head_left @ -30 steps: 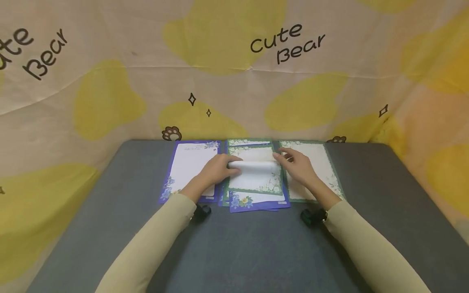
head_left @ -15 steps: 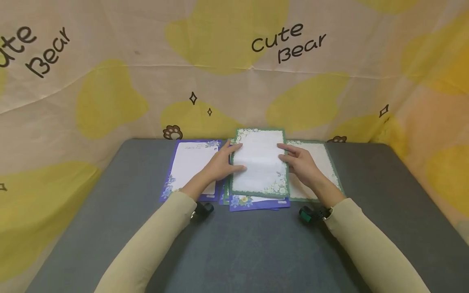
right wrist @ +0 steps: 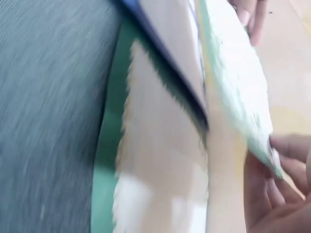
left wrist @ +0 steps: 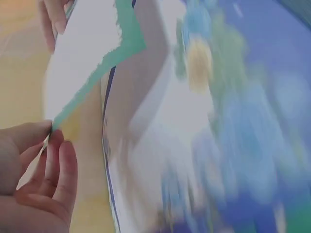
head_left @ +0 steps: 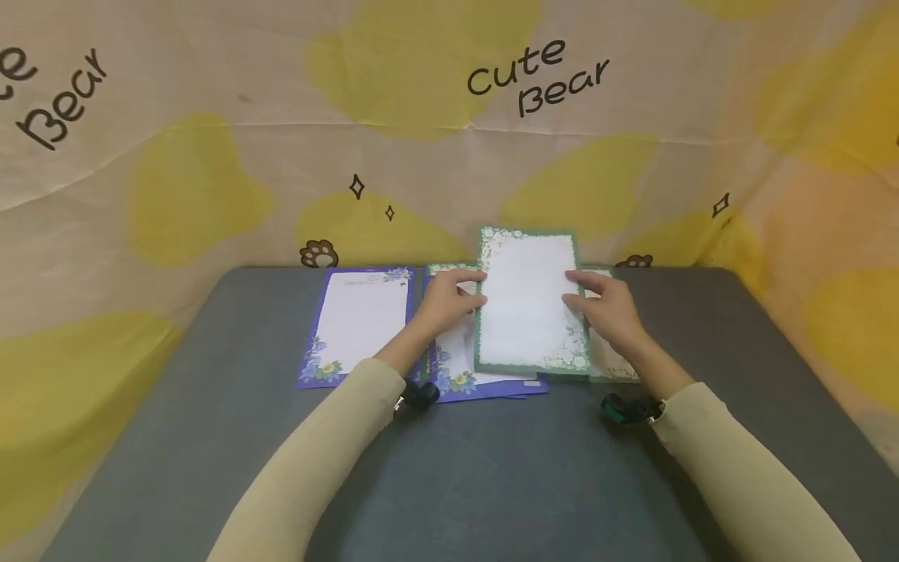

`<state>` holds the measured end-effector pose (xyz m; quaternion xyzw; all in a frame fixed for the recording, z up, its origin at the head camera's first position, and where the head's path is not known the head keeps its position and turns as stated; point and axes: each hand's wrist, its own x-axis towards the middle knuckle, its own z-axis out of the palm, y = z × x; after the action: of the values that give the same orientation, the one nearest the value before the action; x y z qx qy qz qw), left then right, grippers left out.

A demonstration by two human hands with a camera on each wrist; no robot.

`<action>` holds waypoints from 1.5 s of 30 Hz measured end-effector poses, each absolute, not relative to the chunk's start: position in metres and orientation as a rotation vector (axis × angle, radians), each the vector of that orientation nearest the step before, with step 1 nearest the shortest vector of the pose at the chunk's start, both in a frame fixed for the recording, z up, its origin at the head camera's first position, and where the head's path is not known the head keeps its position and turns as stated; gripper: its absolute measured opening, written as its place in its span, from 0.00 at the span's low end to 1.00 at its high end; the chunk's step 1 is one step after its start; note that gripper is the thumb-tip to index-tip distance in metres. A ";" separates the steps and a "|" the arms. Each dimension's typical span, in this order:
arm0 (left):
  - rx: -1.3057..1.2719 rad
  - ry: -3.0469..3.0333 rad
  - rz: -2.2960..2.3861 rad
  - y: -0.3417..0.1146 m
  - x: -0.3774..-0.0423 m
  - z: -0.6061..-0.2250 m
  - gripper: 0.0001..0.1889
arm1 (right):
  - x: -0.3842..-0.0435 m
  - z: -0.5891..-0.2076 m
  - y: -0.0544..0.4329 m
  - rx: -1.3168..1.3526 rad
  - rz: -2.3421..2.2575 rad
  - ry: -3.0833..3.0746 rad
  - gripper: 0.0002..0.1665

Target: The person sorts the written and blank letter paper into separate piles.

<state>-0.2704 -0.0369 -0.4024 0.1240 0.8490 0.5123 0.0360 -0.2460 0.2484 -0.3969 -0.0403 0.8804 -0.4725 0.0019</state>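
Observation:
Between both hands a green-bordered sheet of paper [head_left: 530,304] with white flowers in its corners is held up above the table. My left hand [head_left: 448,300] pinches its left edge between thumb and fingers; the left wrist view shows the pinch on the green border. On the opposite edge my right hand [head_left: 609,308] pinches the sheet the same way. Below it lies a stack of overlapping sheets, with a purple-bordered sheet [head_left: 456,373] with blue flowers on top. Another green-bordered sheet [head_left: 614,363] lies to the right, partly covered by the held sheet and right hand.
A separate purple-bordered sheet [head_left: 361,312] lies to the left of the stack. All rest near the far edge of the dark grey table [head_left: 492,484]. Behind the table hangs a patterned cloth [head_left: 421,156] with yellow patches.
The green-bordered sheet was folded over across its middle; it has opened flat and risen off the stack. Both hands have carried it to the right, over the right-hand sheet.

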 end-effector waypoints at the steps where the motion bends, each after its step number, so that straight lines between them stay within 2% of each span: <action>1: 0.381 2.612 1.567 -0.030 -0.271 -0.402 0.22 | -0.245 -0.397 0.253 -0.105 -1.454 2.809 0.29; 14: 0.400 2.727 1.319 0.056 -0.282 -0.410 0.26 | -0.247 -0.400 0.312 0.096 -1.198 2.933 0.29; 22: 0.405 2.778 0.957 0.072 -0.280 -0.420 0.27 | -0.253 -0.412 0.320 0.069 -0.987 2.939 0.30; 30: 0.426 2.870 0.686 0.082 -0.274 -0.412 0.13 | -0.255 -0.417 0.320 -0.097 -0.684 2.950 0.28; 34: 0.440 2.872 0.696 0.076 -0.271 -0.406 0.19 | -0.256 -0.411 0.311 -0.136 -0.526 2.944 0.30; 38: 0.560 2.843 0.718 0.055 -0.266 -0.397 0.24 | -0.254 -0.403 0.294 -0.201 -0.470 2.993 0.32; 45: 0.635 2.865 0.614 -0.014 -0.260 -0.389 0.27 | -0.254 -0.400 0.250 -0.689 -0.686 2.907 0.30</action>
<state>-0.2603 -0.0139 -0.3894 0.2114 0.9531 0.2042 0.0715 -0.2536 0.2503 -0.4002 -0.2246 0.9477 -0.2235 0.0383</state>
